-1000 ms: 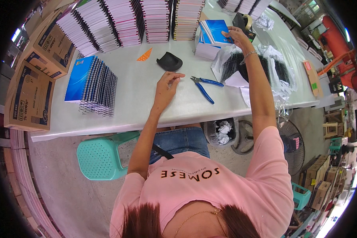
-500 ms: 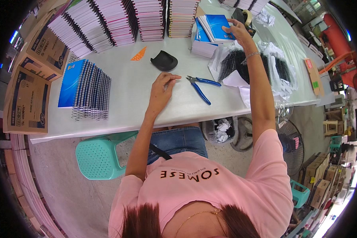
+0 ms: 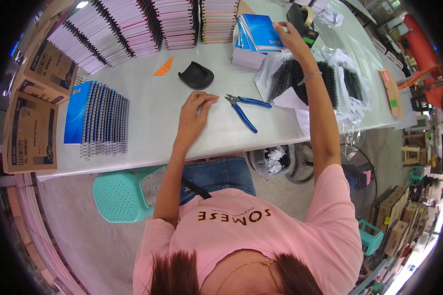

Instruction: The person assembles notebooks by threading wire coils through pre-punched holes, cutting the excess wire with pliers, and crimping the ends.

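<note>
The left hand (image 3: pixel 194 115) lies flat on the pale grey table top (image 3: pixel 147 123), fingers loosely spread, gripping nothing. The right hand (image 3: pixel 286 35) is stretched to the far side of the table, its fingers resting on the near right corner of the stack of blue-covered notebooks (image 3: pixel 257 37). Whether those fingers have pinched the top cover or only touch it cannot be made out.

Just to the right of the left hand lie the blue-handled cutting pliers (image 3: pixel 243 109). Their long axis runs from far left to near right, with the steel nose nearest the left fingertips. The left hand is much the nearer one to them. The notebook stack lies far and to the right of it.

Farther out, a black curved plastic piece (image 3: pixel 196 76) and a small orange triangular scrap (image 3: pixel 164 67) sit beyond the left hand. Bundles of black wire binding coils (image 3: pixel 330 81) on clear wrapping lie under the right forearm, which hides part of them. A row of wire-bound blue notebooks (image 3: pixel 97 119) stands at the left, and more stacks are cut off at the far edge.
</note>
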### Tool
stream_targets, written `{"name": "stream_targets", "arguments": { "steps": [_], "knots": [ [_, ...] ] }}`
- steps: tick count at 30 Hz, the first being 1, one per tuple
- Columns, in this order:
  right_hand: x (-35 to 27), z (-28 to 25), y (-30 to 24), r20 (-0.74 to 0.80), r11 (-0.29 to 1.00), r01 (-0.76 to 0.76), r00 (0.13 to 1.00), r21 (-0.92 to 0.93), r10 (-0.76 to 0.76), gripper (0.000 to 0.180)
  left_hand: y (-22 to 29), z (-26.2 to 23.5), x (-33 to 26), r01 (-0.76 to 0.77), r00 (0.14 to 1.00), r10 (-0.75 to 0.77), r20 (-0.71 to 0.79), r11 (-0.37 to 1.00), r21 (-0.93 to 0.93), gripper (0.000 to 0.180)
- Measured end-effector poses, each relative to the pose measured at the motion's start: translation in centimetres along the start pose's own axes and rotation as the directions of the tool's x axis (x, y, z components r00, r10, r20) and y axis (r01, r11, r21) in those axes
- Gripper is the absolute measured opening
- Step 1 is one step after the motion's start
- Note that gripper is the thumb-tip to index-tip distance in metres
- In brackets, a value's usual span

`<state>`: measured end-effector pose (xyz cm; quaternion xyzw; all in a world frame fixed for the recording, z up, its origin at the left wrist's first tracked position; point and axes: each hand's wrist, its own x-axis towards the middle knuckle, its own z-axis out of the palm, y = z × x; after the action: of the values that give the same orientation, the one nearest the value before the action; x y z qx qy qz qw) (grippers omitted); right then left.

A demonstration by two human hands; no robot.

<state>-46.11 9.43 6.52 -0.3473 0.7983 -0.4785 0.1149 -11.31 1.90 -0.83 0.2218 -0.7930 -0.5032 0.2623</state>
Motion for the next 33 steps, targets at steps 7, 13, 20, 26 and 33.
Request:
{"name": "stream_targets", "arguments": {
  "steps": [7,13,20,26,33],
  "knots": [
    [-0.6,-0.9,-0.2,0.276,0.970,-0.148,0.957,0.194,0.091,0.062,0.1,0.1,0.0,0.023,1.000,-0.023,-0.006,1.000,0.013,0.019],
    [-0.8,-0.6,0.3,0.090,0.973,-0.089,0.993,0.213,0.072,0.049,1.2,0.3,0.9,-0.006,0.999,0.003,-0.050,0.998,-0.063,0.018],
    [-6.9,-0.8,-4.4,-0.094,0.800,0.152,0.988,0.580,-0.120,0.028,7.9,3.7,8.0,-0.191,0.971,0.138,-0.197,0.940,-0.283,0.035],
    [-12.2,-1.4,-5.2,0.105,0.856,0.204,0.952,0.474,-0.286,0.035,12.2,2.9,9.5,-0.102,0.993,0.119,0.006,0.870,-0.482,0.046],
    [-6.3,-20.5,16.4,-0.552,0.949,-0.118,0.831,-0.292,-0.066,0.037,12.4,-4.8,2.4,-0.219,0.976,0.187,0.114,0.845,0.487,0.029]
  ]
}}
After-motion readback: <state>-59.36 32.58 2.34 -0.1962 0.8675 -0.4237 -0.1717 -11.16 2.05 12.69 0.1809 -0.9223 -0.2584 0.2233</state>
